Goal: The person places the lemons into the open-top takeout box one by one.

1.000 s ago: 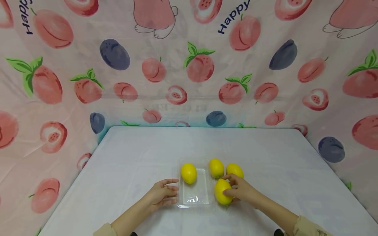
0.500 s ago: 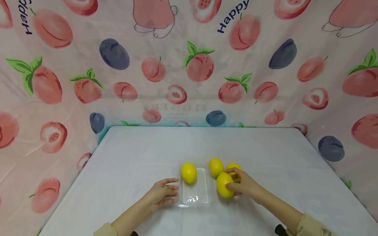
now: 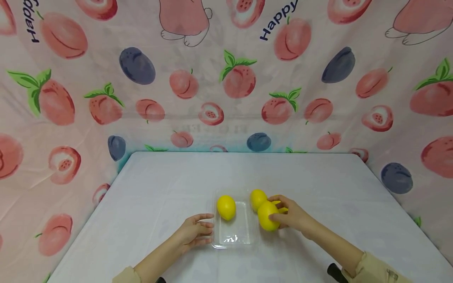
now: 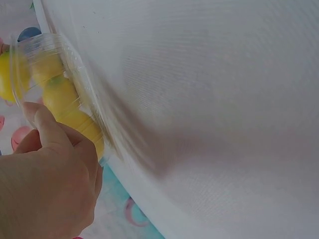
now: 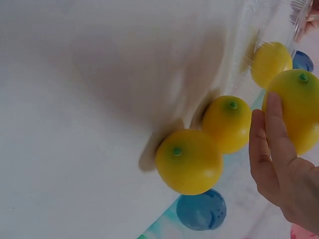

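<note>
My left hand (image 3: 194, 234) holds the left side of a clear plastic container (image 3: 234, 232), its fingertips at the rim (image 4: 20, 79). One yellow lemon (image 3: 226, 207) lies in the back left part of the container. To the container's right, my right hand (image 3: 291, 215) grips another lemon (image 3: 268, 216) between thumb and fingers, close over the table. Behind that hand lie two more lemons. The nearer-left lemon (image 3: 258, 198) shows beside the held one, while the right-hand lemon (image 5: 189, 162) is mostly hidden by the fingers in the head view.
A white cloth covers the table (image 3: 159, 184). Behind and beside it hangs a fruit-printed curtain (image 3: 212, 86). The two loose lemons sit close together just right of the container.
My right hand has lifted the lemon and carried it a little away from me, so it now overlaps the lemons behind. The left hand and container have stayed in place.
</note>
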{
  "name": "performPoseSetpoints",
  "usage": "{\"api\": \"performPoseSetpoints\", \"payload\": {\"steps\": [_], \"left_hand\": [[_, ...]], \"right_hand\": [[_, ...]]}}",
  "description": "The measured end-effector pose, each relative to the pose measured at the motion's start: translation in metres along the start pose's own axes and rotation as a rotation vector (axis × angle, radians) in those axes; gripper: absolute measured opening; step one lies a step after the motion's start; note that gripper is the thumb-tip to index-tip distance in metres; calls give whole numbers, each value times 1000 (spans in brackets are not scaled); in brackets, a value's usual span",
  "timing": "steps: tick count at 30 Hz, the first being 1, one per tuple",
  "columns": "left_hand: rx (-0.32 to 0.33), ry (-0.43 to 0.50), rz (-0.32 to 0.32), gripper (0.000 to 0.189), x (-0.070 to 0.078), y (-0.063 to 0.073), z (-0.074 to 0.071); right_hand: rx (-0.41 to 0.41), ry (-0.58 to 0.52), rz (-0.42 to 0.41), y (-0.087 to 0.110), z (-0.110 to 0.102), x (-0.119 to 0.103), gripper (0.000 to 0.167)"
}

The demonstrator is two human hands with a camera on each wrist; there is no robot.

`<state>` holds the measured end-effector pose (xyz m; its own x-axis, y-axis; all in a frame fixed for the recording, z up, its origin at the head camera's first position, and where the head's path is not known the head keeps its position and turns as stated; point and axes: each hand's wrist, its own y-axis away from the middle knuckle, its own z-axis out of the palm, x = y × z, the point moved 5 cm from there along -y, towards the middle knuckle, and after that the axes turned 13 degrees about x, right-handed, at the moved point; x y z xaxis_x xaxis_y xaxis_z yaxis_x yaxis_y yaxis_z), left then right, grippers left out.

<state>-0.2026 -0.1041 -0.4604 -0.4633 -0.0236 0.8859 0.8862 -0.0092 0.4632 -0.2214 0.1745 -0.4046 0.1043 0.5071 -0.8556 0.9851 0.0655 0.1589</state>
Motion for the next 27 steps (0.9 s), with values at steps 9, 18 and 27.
{"api": "performPoseSetpoints", "payload": {"steps": [9,18,27], "left_hand": [[-1,3,-16,40,0,-3,0],[29,-7,-15,43,0,-2,1],[28,0,-16,44,-1,-2,0]], "right_hand": [[4,-13,-18,-1,9,-12,53],[-18,-49,1,0,19,-21,52],[-69,-59,-42,-2,35,-29,51]]}}
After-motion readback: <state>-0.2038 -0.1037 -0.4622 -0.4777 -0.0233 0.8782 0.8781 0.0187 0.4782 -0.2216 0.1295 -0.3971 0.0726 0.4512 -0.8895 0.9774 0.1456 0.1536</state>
